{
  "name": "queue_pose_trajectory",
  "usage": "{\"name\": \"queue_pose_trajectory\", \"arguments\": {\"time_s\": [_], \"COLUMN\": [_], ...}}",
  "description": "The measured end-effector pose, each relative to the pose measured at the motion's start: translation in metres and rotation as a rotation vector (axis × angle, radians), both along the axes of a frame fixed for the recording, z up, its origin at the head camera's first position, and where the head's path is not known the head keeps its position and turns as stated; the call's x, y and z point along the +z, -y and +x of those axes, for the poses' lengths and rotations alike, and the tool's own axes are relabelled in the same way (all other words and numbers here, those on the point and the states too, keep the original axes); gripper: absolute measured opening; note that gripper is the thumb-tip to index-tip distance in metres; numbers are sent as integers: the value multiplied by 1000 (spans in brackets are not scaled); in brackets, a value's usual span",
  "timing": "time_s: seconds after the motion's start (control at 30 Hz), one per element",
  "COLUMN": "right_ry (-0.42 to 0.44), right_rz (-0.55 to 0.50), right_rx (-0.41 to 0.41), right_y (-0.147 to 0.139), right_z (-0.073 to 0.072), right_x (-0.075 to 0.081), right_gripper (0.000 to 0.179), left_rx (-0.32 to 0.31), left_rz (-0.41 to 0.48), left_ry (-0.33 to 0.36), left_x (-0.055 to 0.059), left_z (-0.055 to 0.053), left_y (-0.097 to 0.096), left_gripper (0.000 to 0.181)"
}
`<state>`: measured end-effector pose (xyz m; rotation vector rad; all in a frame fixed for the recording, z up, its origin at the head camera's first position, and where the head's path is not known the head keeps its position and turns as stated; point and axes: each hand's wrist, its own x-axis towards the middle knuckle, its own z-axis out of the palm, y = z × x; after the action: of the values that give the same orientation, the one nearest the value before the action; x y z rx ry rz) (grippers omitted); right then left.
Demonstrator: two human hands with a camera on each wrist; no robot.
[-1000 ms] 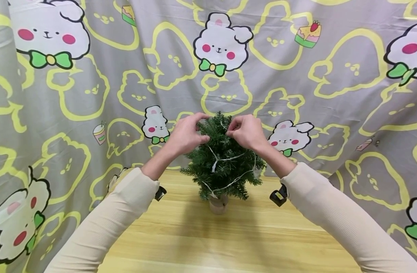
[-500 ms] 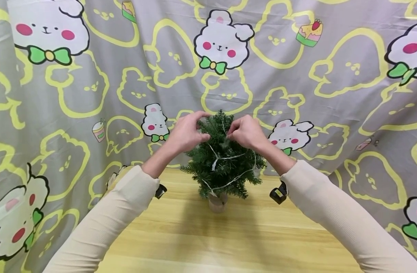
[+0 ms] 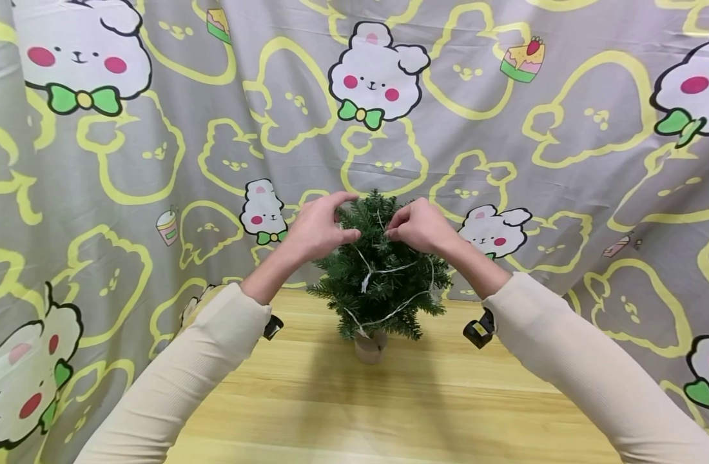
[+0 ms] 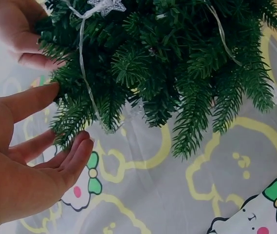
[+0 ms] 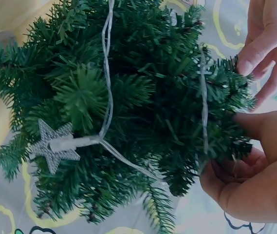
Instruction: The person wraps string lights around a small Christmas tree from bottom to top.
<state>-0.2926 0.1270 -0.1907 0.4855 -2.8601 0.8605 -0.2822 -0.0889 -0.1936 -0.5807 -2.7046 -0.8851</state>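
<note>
A small green artificial Christmas tree (image 3: 383,277) stands upright in a light-coloured base (image 3: 370,348). Clear string lights (image 5: 108,73) wind round its branches, with a clear star light (image 5: 55,145) hanging on the wire. At the upper right of the tree, my right hand (image 3: 421,224) has its fingers curled at the branches and pinches the light wire; the fingertips are partly hidden by needles. On the tree's upper left, my left hand (image 3: 320,225) keeps its fingers spread and relaxed around branch tips, touching them lightly.
The tree stands on a light wooden table (image 3: 262,399). Behind it and to both sides hangs a grey curtain (image 3: 308,154) printed with cartoon rabbits and yellow outlines. Black straps with small devices (image 3: 479,330) sit at the wrists.
My right wrist and forearm have shifted slightly to the right, the fingers staying at the upper branches. The left hand holds nearly the same place.
</note>
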Motion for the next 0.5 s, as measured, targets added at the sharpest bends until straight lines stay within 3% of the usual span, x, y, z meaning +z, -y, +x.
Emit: {"name": "queue_pose_trajectory", "arguments": {"time_s": [0.33, 0.5], "right_ry": [10, 6], "right_rz": [-9, -9], "right_rx": [-47, -82], "right_y": [-9, -22], "right_z": [16, 21], "right_x": [27, 32], "right_gripper": [22, 26], "left_rx": [-11, 9], "left_rz": [5, 21], "left_ry": [51, 29], "left_x": [7, 9], "left_z": [-1, 1], "left_y": [5, 16], "left_gripper": [74, 70]}}
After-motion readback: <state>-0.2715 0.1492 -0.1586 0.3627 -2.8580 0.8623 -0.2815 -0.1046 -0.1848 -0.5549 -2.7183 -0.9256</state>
